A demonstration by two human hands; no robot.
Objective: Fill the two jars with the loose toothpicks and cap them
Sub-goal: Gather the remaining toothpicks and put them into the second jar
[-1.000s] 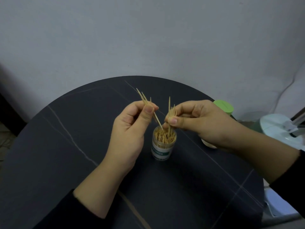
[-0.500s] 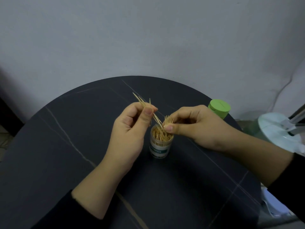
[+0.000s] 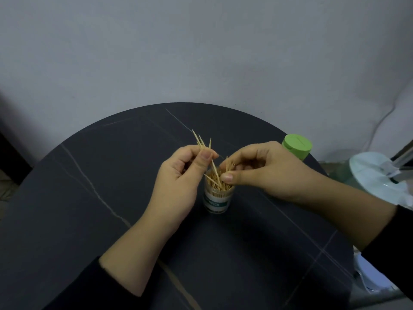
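I am observing both hands raised over the middle of the dark round tabletop (image 3: 111,198), each forearm entering from the near side in a black sleeve (image 3: 73,285).

Pose: The left hand (image 3: 178,182) is standing on its edge, fingers curled in, the thumb pressing a bundle of toothpicks (image 3: 201,143) against the forefinger. The bundle is tilting, upper tips leaning away to the left, lower ends pointing down into the mouth of the open jar (image 3: 218,199). The right hand (image 3: 263,173) is reaching in from the right, palm down, pinching a cluster of toothpicks (image 3: 229,164) between thumb and fingertips directly above the jar's rim. The two hands are sitting close together over the jar (whether they are touching, I cannot tell).

Count: two hands, both gripping toothpicks. Two jars: the open one is standing upright between the hands, already crowded with upright sticks (image 3: 216,183); the green-capped jar (image 3: 297,146) is standing near the far right edge of the tabletop, partly hidden behind the right hand. Three pointed tips are showing above the left thumb; the right cluster and the jar's contents are too dense to count.

A white object (image 3: 375,175) is lying off the tabletop to the right.
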